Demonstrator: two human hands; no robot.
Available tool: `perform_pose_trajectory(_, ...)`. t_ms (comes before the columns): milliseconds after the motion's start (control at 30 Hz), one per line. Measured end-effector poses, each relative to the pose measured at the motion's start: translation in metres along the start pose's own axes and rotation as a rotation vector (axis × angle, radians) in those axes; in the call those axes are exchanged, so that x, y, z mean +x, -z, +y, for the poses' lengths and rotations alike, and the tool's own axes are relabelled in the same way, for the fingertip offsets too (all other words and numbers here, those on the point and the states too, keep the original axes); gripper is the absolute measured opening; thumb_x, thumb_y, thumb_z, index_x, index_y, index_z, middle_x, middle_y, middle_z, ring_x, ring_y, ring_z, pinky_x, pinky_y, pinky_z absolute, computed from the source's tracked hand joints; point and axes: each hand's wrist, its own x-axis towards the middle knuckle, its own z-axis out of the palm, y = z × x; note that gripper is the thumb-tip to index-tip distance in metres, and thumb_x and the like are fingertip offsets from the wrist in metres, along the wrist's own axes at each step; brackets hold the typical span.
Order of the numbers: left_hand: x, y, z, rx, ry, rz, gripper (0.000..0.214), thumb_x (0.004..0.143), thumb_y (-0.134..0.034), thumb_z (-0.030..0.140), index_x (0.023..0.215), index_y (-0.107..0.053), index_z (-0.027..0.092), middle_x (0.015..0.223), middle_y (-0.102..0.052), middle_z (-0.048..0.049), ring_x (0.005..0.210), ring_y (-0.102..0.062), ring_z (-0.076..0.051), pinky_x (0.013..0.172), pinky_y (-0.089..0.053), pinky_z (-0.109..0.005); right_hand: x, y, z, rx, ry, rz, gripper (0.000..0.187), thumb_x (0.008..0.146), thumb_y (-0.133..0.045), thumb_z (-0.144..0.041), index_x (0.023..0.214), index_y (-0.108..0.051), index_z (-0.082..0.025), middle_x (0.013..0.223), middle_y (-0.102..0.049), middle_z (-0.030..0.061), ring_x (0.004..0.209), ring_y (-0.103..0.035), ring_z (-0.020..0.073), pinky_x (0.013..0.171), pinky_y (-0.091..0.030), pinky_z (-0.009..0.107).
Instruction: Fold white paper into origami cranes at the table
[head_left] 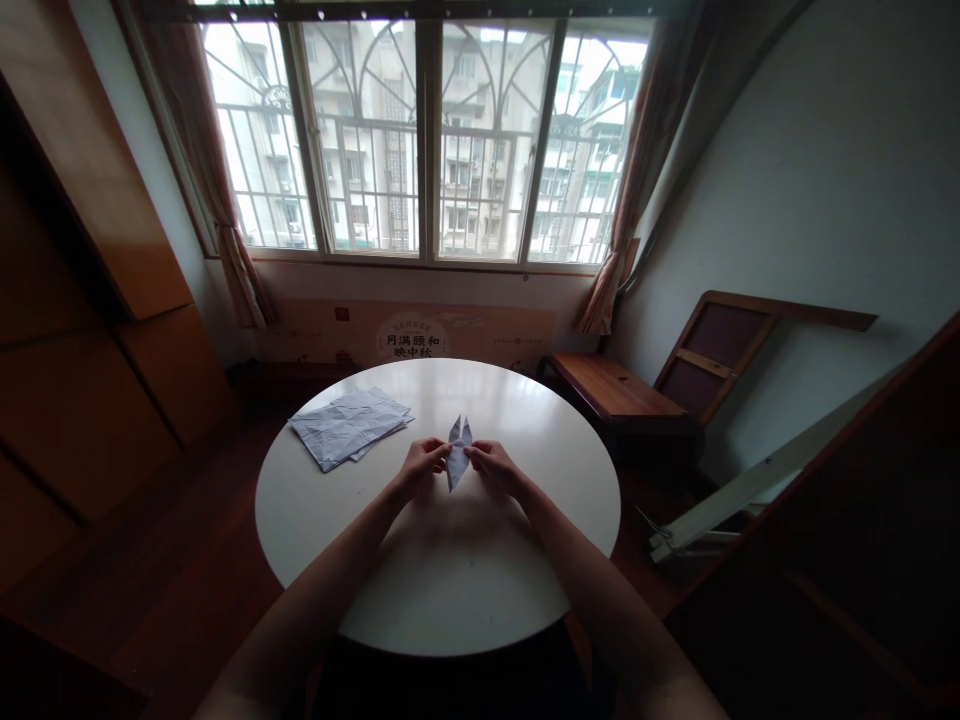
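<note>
A small folded piece of grey-blue paper [458, 462] is held up over the middle of the round white table [442, 590]. Two narrow points rise from its top with a slit between them, and a single point hangs at the bottom. My left hand [424, 462] pinches its left edge between thumb and fingers. On the opposite edge, my right hand [490, 462] grips it the same way. The undersides of both hands are hidden. To the left on the tabletop lies a loose stack of creased grey-blue paper sheets [346, 425].
Beyond the table, a low wooden bench [611, 385] stands at the right, with a wooden frame panel [712, 350] leaning behind it. A long printed cardboard piece [480, 335] is below the barred window [427, 140]. Wooden cabinets [97, 400] line the left side.
</note>
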Motion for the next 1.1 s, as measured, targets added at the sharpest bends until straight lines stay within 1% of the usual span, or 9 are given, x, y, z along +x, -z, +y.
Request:
perform_pose_trajectory(367, 0.0023, 0.0007, -0.0043, 0.004, -0.025, -0.002, 0.042, 0.062, -0.076, 0.051, 0.073, -0.066, 0.012, 0.062, -0.060, -0.0024, 0.051, -0.053, -0.010, 0.053, -0.040, -0.023, 0.0008, -0.0019, 0.0003, 0.001, 0.004, 0.003, 0.048, 0.062, -0.072, -0.060, 0.060, -0.055, -0.015, 0.052, -0.048, -0.0026, 0.052, -0.040, 0.0095, 0.051, -0.029, 0.024)
perform_pose_trajectory(567, 0.0015, 0.0030, 0.0006, 0.004, -0.003, -0.001, 0.041, 0.062, -0.077, 0.049, 0.076, -0.067, 0.012, 0.066, -0.063, -0.0039, 0.053, -0.055, -0.010, 0.056, -0.041, -0.024, 0.0029, -0.0030, -0.0024, -0.009, 0.004, 0.009, 0.046, 0.061, -0.072, -0.059, 0.060, -0.056, -0.016, 0.051, -0.047, -0.0033, 0.050, -0.039, 0.0091, 0.050, -0.028, 0.024)
perform_pose_trajectory(733, 0.0023, 0.0042, 0.0035, 0.035, -0.022, -0.007, 0.040, 0.063, -0.076, 0.048, 0.076, -0.067, 0.011, 0.067, -0.064, -0.0047, 0.055, -0.057, -0.012, 0.057, -0.043, -0.025, 0.0049, -0.0022, -0.0010, -0.012, 0.033, 0.001, 0.045, 0.064, -0.071, -0.057, 0.059, -0.055, -0.016, 0.051, -0.047, -0.0037, 0.050, -0.040, 0.0090, 0.050, -0.029, 0.024)
perform_pose_trajectory(1100, 0.0087, 0.0068, -0.0051, 0.031, -0.041, -0.003, 0.040, 0.064, -0.077, 0.047, 0.079, -0.067, 0.011, 0.066, -0.066, -0.0052, 0.054, -0.058, -0.012, 0.056, -0.043, -0.024, 0.0096, -0.0004, 0.0063, -0.028, 0.058, 0.018, 0.045, 0.065, -0.071, -0.058, 0.064, -0.057, -0.015, 0.054, -0.048, -0.0034, 0.052, -0.042, 0.0094, 0.052, -0.031, 0.024)
